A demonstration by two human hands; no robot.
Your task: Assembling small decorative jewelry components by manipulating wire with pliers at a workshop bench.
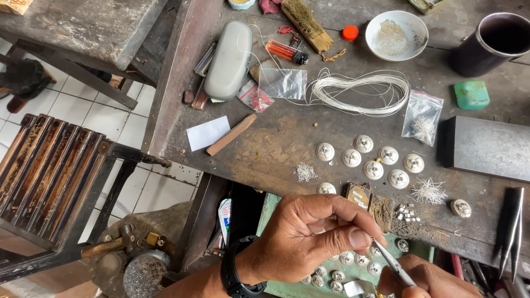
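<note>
My left hand (pixel 309 237), with a black wristwatch, pinches slim metal tweezers (pixel 393 265) between thumb and fingers. Their tips slant down towards my right hand (pixel 433 281), of which only the top shows at the bottom edge; what it holds is hidden. Under both hands lies a green tray (pixel 268 212) with several small round silver ornaments (pixel 345 258). More of these round silver pieces (pixel 364 157) lie in rows on the dark wooden bench (pixel 276 149) just beyond my hands, beside piles of tiny silver rings (pixel 305 173) and fine wire bits (pixel 428 191).
On the bench lie a white wire coil (pixel 359 91), a white bowl of powder (pixel 396 34), a dark cup (pixel 494 41), a grey case (pixel 229 60), an orange lighter (pixel 287 51), a metal block (pixel 488 146) and spare tweezers (pixel 510 226). A wooden chair (pixel 49 171) stands left.
</note>
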